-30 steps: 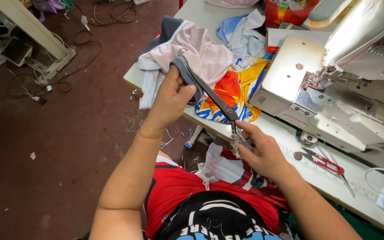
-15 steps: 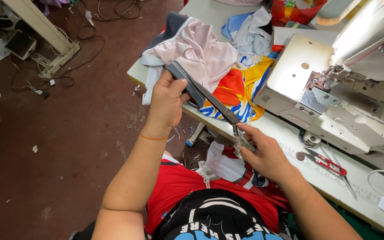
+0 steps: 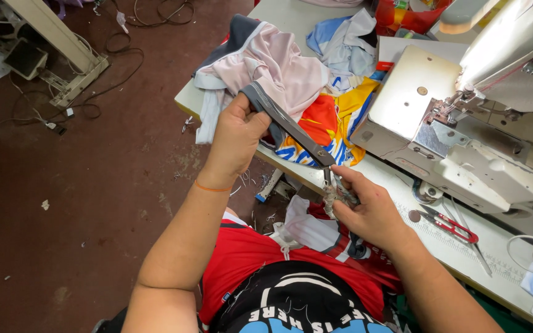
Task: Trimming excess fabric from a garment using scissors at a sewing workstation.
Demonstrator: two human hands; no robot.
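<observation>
change: both hands sit a little higher and closer to the table edge than half a second ago; the grey strip stays taut between them.
left hand: left hand [image 3: 237, 137] is closed around the upper end of the grey fabric strip [image 3: 291, 128], just beside the pink garment [image 3: 279, 68].
right hand: right hand [image 3: 370, 209] is curled, fingers pinching the strip's lower end together with a small metal tool i cannot make out.
strip: slants down from left hand to right, above the sewing table [image 3: 464, 259] edge, crossing the orange, yellow and blue cloth [image 3: 328, 120].
nearby: industrial sewing machine [image 3: 464, 123] on the right; red-handled thread snips [image 3: 448, 223] lie on the table near the right hand.
</observation>
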